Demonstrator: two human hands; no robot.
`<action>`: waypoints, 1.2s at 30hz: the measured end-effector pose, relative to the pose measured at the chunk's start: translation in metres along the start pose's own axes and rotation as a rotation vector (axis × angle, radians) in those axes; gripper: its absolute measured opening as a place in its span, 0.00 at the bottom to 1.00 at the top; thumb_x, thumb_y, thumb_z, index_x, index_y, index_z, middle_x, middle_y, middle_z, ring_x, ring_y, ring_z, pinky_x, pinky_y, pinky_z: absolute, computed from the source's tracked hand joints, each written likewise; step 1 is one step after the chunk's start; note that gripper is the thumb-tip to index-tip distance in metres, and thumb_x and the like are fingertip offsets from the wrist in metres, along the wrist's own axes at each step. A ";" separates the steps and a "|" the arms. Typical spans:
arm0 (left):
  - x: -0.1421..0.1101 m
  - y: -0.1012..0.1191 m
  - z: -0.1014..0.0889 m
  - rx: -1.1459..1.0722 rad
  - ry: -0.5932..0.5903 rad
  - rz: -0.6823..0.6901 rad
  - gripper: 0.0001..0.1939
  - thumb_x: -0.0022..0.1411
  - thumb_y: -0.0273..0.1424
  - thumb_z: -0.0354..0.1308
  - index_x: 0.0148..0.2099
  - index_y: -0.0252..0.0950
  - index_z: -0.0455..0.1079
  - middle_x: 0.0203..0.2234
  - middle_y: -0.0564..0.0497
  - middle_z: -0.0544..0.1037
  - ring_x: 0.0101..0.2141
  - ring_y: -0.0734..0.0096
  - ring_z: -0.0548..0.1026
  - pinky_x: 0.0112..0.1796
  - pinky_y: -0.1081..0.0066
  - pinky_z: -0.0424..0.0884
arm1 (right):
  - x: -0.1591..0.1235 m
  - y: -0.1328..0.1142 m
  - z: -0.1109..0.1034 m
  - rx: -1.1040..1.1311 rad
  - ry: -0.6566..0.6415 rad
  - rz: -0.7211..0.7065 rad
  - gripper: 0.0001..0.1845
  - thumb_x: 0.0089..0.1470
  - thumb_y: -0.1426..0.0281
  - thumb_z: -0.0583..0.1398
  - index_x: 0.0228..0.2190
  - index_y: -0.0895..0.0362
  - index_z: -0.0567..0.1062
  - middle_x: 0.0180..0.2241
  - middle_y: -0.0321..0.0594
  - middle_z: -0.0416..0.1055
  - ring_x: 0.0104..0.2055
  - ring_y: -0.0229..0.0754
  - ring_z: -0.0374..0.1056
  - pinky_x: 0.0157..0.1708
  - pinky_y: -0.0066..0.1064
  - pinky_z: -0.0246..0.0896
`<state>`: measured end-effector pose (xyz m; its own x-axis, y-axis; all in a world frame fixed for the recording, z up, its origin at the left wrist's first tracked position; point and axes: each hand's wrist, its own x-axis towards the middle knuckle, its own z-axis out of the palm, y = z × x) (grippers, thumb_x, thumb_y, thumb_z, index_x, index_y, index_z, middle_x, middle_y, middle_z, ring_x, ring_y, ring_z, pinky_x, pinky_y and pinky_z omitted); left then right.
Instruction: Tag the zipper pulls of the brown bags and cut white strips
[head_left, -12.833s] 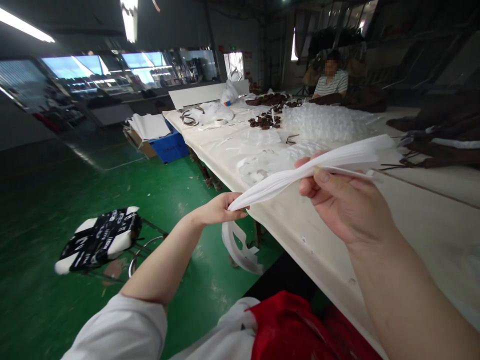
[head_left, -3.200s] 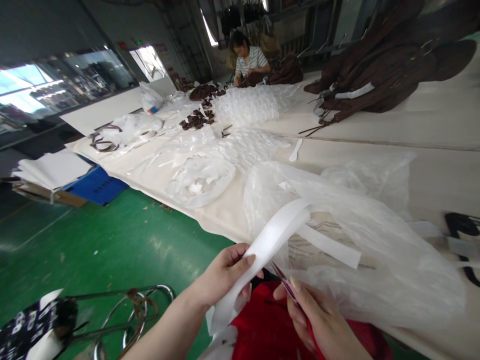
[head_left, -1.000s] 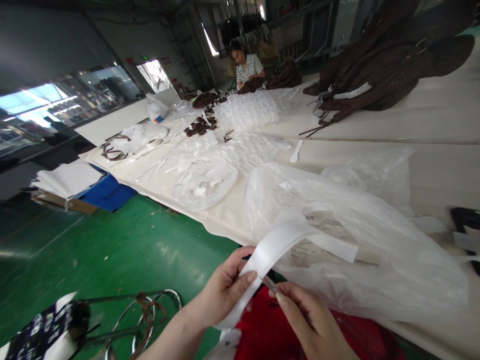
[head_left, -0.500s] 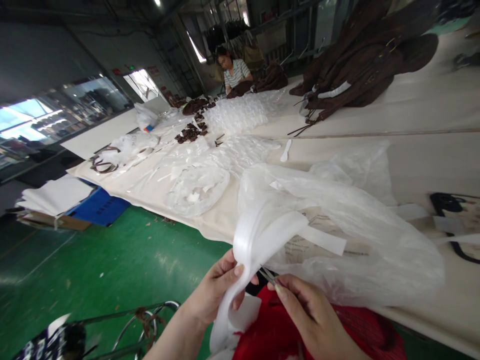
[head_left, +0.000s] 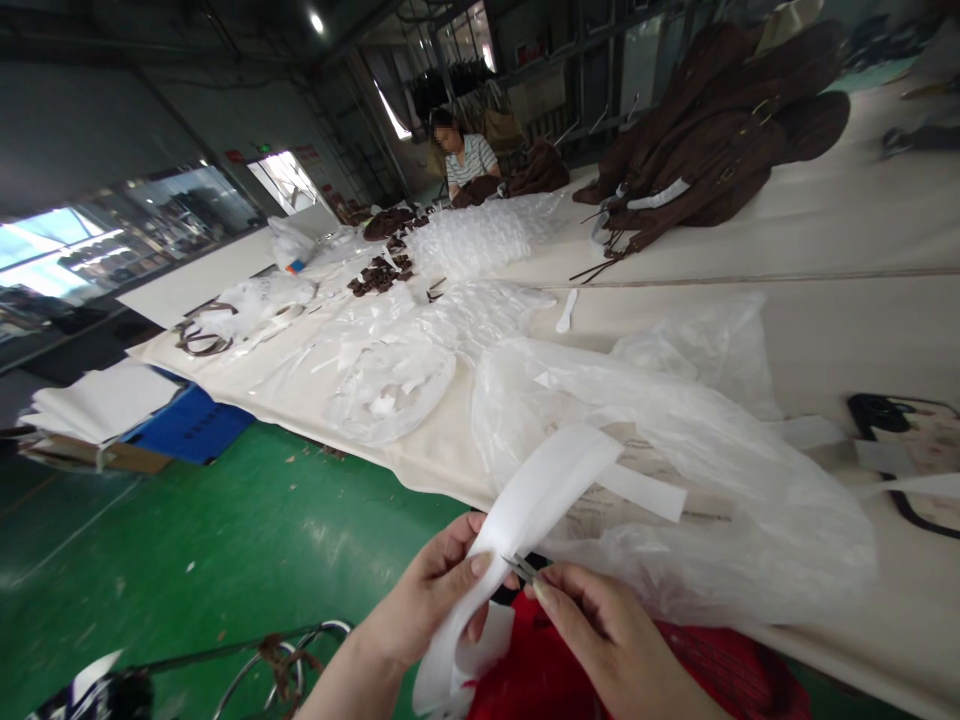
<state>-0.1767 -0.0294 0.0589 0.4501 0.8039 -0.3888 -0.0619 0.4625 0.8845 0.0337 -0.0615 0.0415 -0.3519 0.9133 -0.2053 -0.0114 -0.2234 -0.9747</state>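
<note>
My left hand [head_left: 439, 585] is closed around a long white foam strip [head_left: 544, 490], thumb on top and fingers beneath. The strip's upper end stretches toward the table and its lower part curls down below the hand. In my right hand [head_left: 600, 625] is a small pair of metal snips [head_left: 523, 568], its tips touching the strip's edge beside my left thumb. My right fingers hide most of the snips' handle. A narrower white strip [head_left: 645, 492] lies under the far end, on a clear plastic bag [head_left: 697, 420]. Red cloth [head_left: 540, 660] shows beneath my hands.
Brown bags [head_left: 705, 150] lie on the long table [head_left: 862, 330]. A phone [head_left: 892, 420] is at the right, a white plastic spoon-like piece [head_left: 568, 311] mid-table. Plastic wrapping [head_left: 480, 240] and a bag of scraps [head_left: 390, 395] stand left. A person [head_left: 469, 160] sits at the far side.
The snips have moved left and up against the foam strip, where they were slightly apart from its edge. The strip's raised loop has flattened into a single band.
</note>
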 end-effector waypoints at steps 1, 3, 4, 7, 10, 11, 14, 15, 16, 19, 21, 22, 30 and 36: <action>0.000 0.001 0.000 0.022 -0.002 0.000 0.16 0.63 0.40 0.59 0.46 0.34 0.63 0.34 0.46 0.77 0.16 0.84 0.68 0.16 0.83 0.59 | 0.000 0.000 0.000 -0.005 -0.001 0.006 0.22 0.61 0.54 0.54 0.42 0.56 0.79 0.37 0.43 0.78 0.41 0.46 0.72 0.42 0.31 0.64; 0.000 0.001 0.001 0.068 -0.008 0.002 0.16 0.63 0.41 0.58 0.44 0.34 0.62 0.35 0.46 0.76 0.16 0.85 0.68 0.16 0.83 0.60 | 0.000 0.002 -0.001 0.001 0.002 0.013 0.22 0.60 0.53 0.54 0.40 0.56 0.79 0.37 0.43 0.78 0.41 0.45 0.71 0.42 0.30 0.63; 0.000 0.001 0.001 0.091 -0.010 0.003 0.16 0.64 0.42 0.58 0.44 0.34 0.62 0.34 0.46 0.76 0.16 0.85 0.68 0.16 0.83 0.60 | 0.000 0.004 0.000 0.016 0.003 0.014 0.22 0.59 0.52 0.54 0.39 0.56 0.79 0.36 0.43 0.77 0.39 0.44 0.71 0.41 0.30 0.63; 0.000 0.000 0.004 0.156 -0.004 -0.003 0.16 0.65 0.43 0.56 0.44 0.35 0.61 0.33 0.48 0.75 0.17 0.85 0.66 0.17 0.83 0.60 | 0.002 0.013 0.002 0.094 -0.009 0.056 0.27 0.57 0.47 0.54 0.34 0.57 0.79 0.23 0.38 0.71 0.25 0.38 0.64 0.28 0.27 0.60; 0.000 -0.001 0.007 0.211 0.020 -0.012 0.17 0.65 0.44 0.55 0.45 0.36 0.61 0.31 0.49 0.73 0.17 0.85 0.65 0.17 0.83 0.59 | 0.004 0.023 0.004 0.130 0.018 0.094 0.29 0.56 0.45 0.53 0.32 0.57 0.78 0.17 0.33 0.62 0.21 0.35 0.56 0.23 0.26 0.55; 0.000 0.000 0.008 0.218 0.027 -0.015 0.17 0.65 0.44 0.55 0.45 0.36 0.61 0.31 0.49 0.73 0.17 0.84 0.66 0.17 0.82 0.59 | 0.004 0.024 0.005 0.122 0.039 0.086 0.29 0.56 0.45 0.54 0.32 0.57 0.78 0.19 0.34 0.64 0.22 0.36 0.58 0.25 0.26 0.56; -0.001 0.004 0.010 0.188 0.028 -0.029 0.18 0.64 0.44 0.56 0.45 0.36 0.62 0.32 0.49 0.72 0.18 0.83 0.66 0.18 0.82 0.59 | 0.003 0.024 0.005 0.100 0.089 0.079 0.28 0.55 0.46 0.55 0.31 0.58 0.78 0.26 0.39 0.70 0.29 0.39 0.63 0.30 0.28 0.59; -0.002 0.006 0.011 0.165 0.025 -0.034 0.18 0.63 0.44 0.57 0.46 0.36 0.62 0.33 0.49 0.72 0.19 0.83 0.67 0.19 0.81 0.60 | 0.002 0.022 0.005 0.099 0.099 0.092 0.28 0.55 0.46 0.55 0.31 0.58 0.78 0.26 0.39 0.70 0.29 0.39 0.63 0.30 0.28 0.59; -0.003 0.007 0.012 0.139 0.021 -0.040 0.19 0.63 0.44 0.58 0.46 0.35 0.63 0.33 0.49 0.72 0.20 0.82 0.68 0.19 0.81 0.61 | 0.001 0.019 0.005 0.099 0.101 0.101 0.28 0.55 0.46 0.55 0.31 0.58 0.78 0.25 0.39 0.70 0.29 0.39 0.63 0.31 0.28 0.59; -0.005 0.008 0.014 0.071 0.022 -0.055 0.20 0.61 0.44 0.60 0.46 0.34 0.66 0.34 0.47 0.73 0.22 0.80 0.69 0.20 0.80 0.61 | -0.001 0.010 0.005 0.109 0.093 0.095 0.29 0.53 0.44 0.56 0.30 0.58 0.78 0.25 0.38 0.69 0.29 0.39 0.63 0.32 0.28 0.60; -0.005 0.007 0.014 0.048 0.035 -0.067 0.20 0.61 0.43 0.60 0.46 0.33 0.67 0.34 0.46 0.74 0.21 0.79 0.69 0.19 0.80 0.60 | -0.002 0.005 0.006 0.119 0.100 0.097 0.31 0.52 0.43 0.55 0.30 0.58 0.78 0.23 0.37 0.67 0.27 0.38 0.61 0.29 0.27 0.59; -0.005 0.007 0.014 0.043 0.041 -0.074 0.19 0.61 0.43 0.60 0.46 0.33 0.67 0.35 0.46 0.75 0.21 0.80 0.69 0.19 0.80 0.59 | -0.002 0.004 0.007 0.123 0.115 0.103 0.31 0.52 0.43 0.56 0.30 0.58 0.79 0.22 0.36 0.65 0.26 0.37 0.59 0.26 0.26 0.58; -0.002 0.009 0.014 0.049 0.065 -0.042 0.19 0.60 0.43 0.62 0.44 0.34 0.66 0.33 0.48 0.76 0.20 0.80 0.68 0.20 0.80 0.60 | -0.003 0.011 0.009 0.164 0.148 0.165 0.31 0.50 0.43 0.58 0.32 0.60 0.78 0.19 0.31 0.56 0.20 0.31 0.45 0.16 0.25 0.42; 0.000 0.011 0.014 0.118 0.079 0.013 0.18 0.59 0.43 0.62 0.43 0.34 0.67 0.33 0.49 0.75 0.24 0.77 0.69 0.24 0.78 0.62 | -0.003 0.017 0.006 0.197 0.062 0.212 0.32 0.52 0.43 0.57 0.35 0.61 0.77 0.17 0.26 0.46 0.19 0.31 0.42 0.18 0.27 0.34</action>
<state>-0.1654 -0.0300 0.0721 0.3780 0.8387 -0.3922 0.0397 0.4085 0.9119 0.0294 -0.0706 0.0258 -0.3081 0.8570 -0.4131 -0.1274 -0.4674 -0.8748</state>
